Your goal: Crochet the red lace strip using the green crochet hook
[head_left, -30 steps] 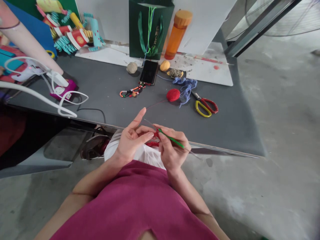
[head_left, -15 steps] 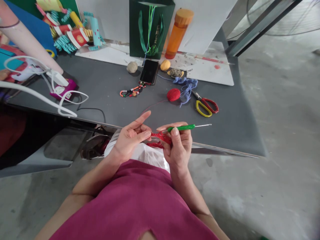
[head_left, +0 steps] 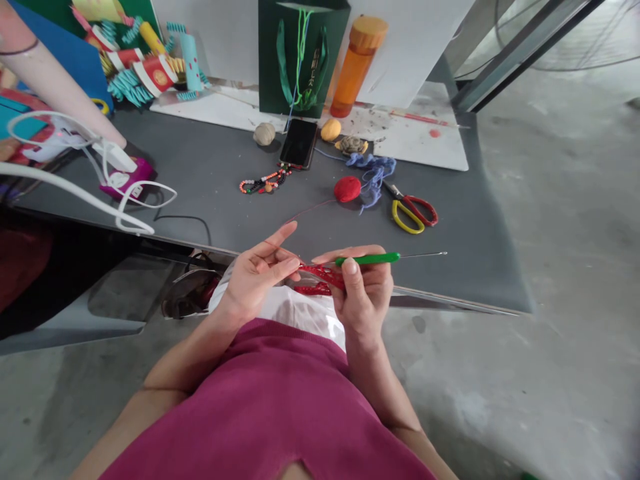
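Observation:
My left hand (head_left: pixel 260 277) pinches one end of a red crochet piece (head_left: pixel 320 271) between thumb and fingers, its index finger stretched out with red yarn running by it. My right hand (head_left: pixel 365 290) is closed around a green-handled crochet hook (head_left: pixel 373 259), whose metal shaft points right. Its fingers also meet the right end of the crochet piece, which spans between my hands. Another stretch of the red work hangs below, over my lap. From the red yarn ball (head_left: pixel 347 189) on the table, a thin strand leads toward my left hand.
Red-and-yellow scissors (head_left: pixel 414 213) lie beside tangled blue yarn (head_left: pixel 374 177) on the grey table (head_left: pixel 225 167). Behind are a phone (head_left: pixel 299 144), a beige yarn ball (head_left: pixel 265 134), a green paper bag (head_left: pixel 273 67) and an orange bottle (head_left: pixel 353 73). White cables (head_left: pixel 75 183) and a purple power block (head_left: pixel 131 180) sit left.
My right hand has shifted slightly right, and the hook's tip now reaches farther right. The crochet piece looks more stretched between my hands. My left hand has barely moved.

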The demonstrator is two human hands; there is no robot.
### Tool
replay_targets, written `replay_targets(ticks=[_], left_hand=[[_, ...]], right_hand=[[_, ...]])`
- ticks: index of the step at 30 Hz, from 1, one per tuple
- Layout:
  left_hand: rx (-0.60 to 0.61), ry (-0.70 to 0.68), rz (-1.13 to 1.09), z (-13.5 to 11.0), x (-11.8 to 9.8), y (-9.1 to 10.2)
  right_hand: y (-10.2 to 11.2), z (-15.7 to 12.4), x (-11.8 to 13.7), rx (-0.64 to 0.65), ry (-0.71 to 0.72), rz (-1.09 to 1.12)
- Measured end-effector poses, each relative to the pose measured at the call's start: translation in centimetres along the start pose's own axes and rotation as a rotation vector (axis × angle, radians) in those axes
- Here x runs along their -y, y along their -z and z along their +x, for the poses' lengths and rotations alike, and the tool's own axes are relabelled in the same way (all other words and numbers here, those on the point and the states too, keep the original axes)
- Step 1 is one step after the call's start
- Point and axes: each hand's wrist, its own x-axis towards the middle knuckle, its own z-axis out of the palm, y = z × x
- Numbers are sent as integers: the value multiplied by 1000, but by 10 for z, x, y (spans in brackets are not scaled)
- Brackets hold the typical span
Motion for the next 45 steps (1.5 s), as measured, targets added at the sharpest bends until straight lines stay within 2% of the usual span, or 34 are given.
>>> replay_targets(ticks=[6, 13, 22, 32, 37, 45], left_hand=[[4, -35, 65, 1, 2, 5], [105, -2, 87, 0, -3, 9], [41, -73, 181, 0, -2, 8], [-74, -153, 284, -4, -2, 3], [-84, -176, 317, -4, -3, 3], [-86, -181, 278, -3, 1, 3]], right_hand=[[1, 0, 2, 15, 58, -94], [4, 0, 0, 16, 85, -154], [3, -2, 2, 15, 77, -177], [10, -7, -2, 108, 344, -311], [9, -7, 0, 71, 265, -299], [7, -7, -1, 86, 328, -337]])
